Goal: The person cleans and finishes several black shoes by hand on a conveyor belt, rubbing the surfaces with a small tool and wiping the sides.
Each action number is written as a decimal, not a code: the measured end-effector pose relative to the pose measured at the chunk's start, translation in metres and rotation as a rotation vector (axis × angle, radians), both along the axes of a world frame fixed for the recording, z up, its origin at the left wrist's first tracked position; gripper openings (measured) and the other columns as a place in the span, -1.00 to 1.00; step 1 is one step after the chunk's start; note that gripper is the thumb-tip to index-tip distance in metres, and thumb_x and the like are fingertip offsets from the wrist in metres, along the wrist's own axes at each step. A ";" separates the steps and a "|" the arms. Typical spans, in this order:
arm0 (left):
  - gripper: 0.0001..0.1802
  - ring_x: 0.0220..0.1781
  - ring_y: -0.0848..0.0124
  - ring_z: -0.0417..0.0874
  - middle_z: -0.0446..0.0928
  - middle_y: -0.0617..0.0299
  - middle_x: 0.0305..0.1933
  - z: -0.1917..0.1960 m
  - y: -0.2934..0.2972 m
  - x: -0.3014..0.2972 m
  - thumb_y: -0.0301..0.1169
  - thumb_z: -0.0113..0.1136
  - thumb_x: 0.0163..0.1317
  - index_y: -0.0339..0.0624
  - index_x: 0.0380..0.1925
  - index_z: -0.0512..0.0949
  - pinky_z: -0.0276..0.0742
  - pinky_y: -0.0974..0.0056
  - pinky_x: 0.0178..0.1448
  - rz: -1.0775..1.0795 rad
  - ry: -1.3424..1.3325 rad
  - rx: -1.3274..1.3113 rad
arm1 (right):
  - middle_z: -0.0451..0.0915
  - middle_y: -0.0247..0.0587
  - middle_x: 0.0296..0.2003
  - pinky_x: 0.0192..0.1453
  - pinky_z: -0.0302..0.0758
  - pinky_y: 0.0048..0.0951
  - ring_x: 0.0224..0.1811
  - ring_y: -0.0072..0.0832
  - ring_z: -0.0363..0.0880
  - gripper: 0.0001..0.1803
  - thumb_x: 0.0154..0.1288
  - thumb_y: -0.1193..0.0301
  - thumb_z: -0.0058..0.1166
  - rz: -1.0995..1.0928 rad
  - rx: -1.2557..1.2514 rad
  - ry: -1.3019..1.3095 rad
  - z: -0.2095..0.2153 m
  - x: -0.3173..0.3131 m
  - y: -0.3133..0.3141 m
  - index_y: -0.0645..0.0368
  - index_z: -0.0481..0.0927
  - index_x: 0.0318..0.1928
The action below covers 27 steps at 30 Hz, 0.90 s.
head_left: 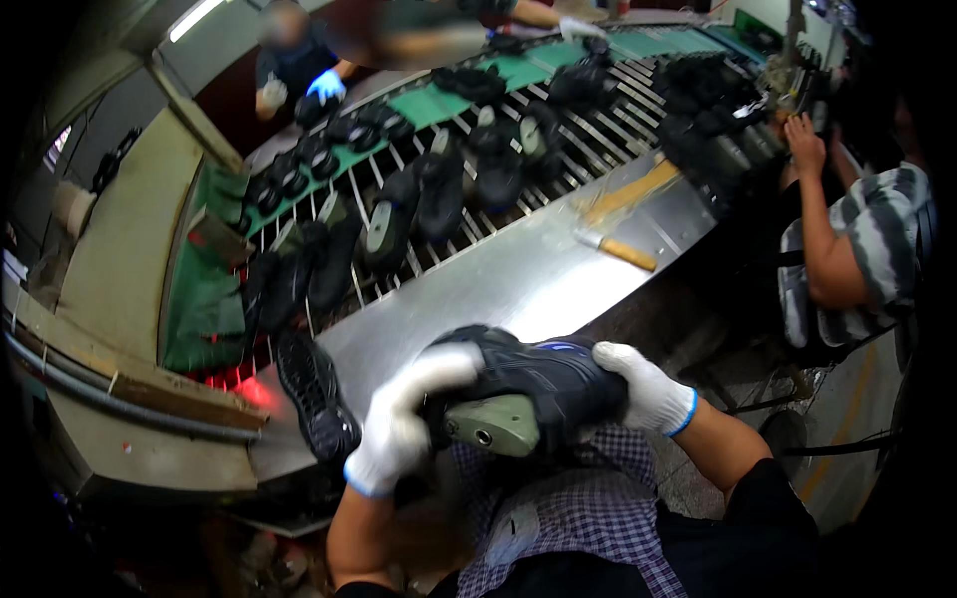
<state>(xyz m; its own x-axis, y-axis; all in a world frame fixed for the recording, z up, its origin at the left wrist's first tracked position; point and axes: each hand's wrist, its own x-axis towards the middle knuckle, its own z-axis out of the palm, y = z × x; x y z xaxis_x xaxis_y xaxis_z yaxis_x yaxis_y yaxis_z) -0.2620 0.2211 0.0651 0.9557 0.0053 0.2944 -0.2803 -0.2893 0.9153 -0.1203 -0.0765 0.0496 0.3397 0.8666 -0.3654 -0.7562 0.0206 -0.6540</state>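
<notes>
Both white-gloved hands grip a black and blue shoe upper [538, 374] on a grey-green plastic last [495, 424], left hand [404, 424] and right hand [643, 387] at opposite ends. A black rubber sole [317, 394] lies just left of the left hand on the steel bench [518, 279].

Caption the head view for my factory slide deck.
Two white-gloved hands, left hand and right hand, grip a dark shoe on a green last.
</notes>
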 end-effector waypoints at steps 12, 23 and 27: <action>-0.21 -0.31 0.13 0.77 0.68 0.03 -0.28 0.063 -0.049 0.017 -0.05 0.75 -0.15 -0.32 0.02 0.65 0.72 0.12 -0.17 0.360 -0.189 0.796 | 0.71 0.16 0.12 0.29 0.64 -0.23 0.11 -0.25 0.75 -0.27 0.56 0.20 0.16 -0.443 -0.155 -1.215 -0.004 0.007 0.048 0.45 0.32 0.50; -0.72 -0.23 0.08 0.75 0.74 -0.05 -0.11 0.003 -0.100 0.011 -0.31 0.35 0.24 -0.30 -0.18 0.68 0.75 0.17 -0.18 0.269 -0.569 1.093 | 0.78 0.22 -0.19 0.03 0.69 -0.07 -0.13 0.03 0.84 -0.17 0.60 -0.23 -0.04 0.628 -0.790 -1.170 0.058 0.052 0.009 0.25 0.39 0.47; -0.71 -0.21 0.09 0.77 0.76 -0.03 -0.09 0.014 -0.085 0.004 -0.43 0.39 0.19 -0.30 -0.10 0.68 0.75 0.18 -0.14 0.216 -0.451 0.995 | 0.72 0.25 0.15 0.24 0.68 -0.20 0.15 -0.12 0.77 -0.13 0.64 -0.22 -0.06 0.654 -0.447 -0.971 0.026 0.075 0.016 0.31 0.37 0.53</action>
<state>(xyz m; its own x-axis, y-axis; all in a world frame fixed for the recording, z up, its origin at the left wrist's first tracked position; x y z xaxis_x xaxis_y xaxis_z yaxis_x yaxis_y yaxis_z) -0.2584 0.1364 0.0790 0.7677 -0.2731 0.5797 -0.3841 -0.9202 0.0753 -0.0457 -0.0602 0.0758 0.1866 0.8394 -0.5105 0.2561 -0.5432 -0.7996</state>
